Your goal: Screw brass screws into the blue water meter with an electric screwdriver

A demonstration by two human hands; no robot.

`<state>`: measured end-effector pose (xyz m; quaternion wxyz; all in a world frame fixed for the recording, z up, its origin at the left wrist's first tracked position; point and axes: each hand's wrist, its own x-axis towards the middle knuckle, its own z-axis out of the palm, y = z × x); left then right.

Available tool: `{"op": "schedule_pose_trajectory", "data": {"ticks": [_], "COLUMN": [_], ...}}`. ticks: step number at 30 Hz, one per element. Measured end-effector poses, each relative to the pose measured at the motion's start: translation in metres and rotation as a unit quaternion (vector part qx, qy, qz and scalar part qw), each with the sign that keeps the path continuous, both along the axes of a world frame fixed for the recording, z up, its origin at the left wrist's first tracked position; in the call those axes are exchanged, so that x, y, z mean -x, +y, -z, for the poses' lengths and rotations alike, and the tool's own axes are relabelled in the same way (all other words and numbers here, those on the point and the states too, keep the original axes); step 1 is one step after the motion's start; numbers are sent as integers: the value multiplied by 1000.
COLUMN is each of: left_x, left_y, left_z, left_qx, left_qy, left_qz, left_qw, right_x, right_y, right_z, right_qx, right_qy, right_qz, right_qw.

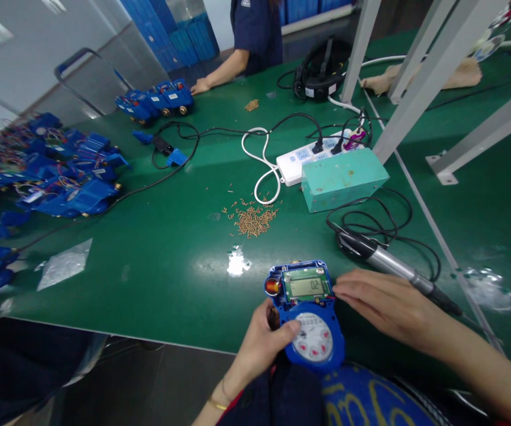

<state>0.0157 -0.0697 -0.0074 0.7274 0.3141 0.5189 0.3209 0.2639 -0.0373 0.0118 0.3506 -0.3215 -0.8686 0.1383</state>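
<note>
L hand grips the blue plastic water meter w/ round white dial and green LCD board from its left side, thumb lying over the dial rim, meter sitting right at the near edge of the green matted workbench; R hand lies flat, fingers spread wide, fingertips touching the meter's right edge by the LCD, holding nothing. Just beyond the R hand lies a silver-and-black electric screwdriver w/ coiled black cable, behind it a teal metal box. A loose pile of small brass screws sits mid-bench, w/ open bench surface left of the meter as far as the clear plastic bag.
</note>
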Motion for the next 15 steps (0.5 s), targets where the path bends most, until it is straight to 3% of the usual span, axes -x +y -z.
{"op": "schedule_pose_trajectory", "data": {"ticks": [4,10,15], "left_x": [-1,-1,-2], "left_y": [1,2,3], "left_z": [0,0,-1], "left_qx": [-3,3,12], "left_qy": [3,23,39], "left_qz": [5,17,29], "left_qw": [1000,1000,999], "right_x": [1,4,12], "right_y": [-2,-5,-4], "right_z": [-4,20,20], "right_qx": [-43,-153,-107], "right_qy": [-39,-27,33], "right_qz": [21,53,101], "right_qw": [998,986,989]}}
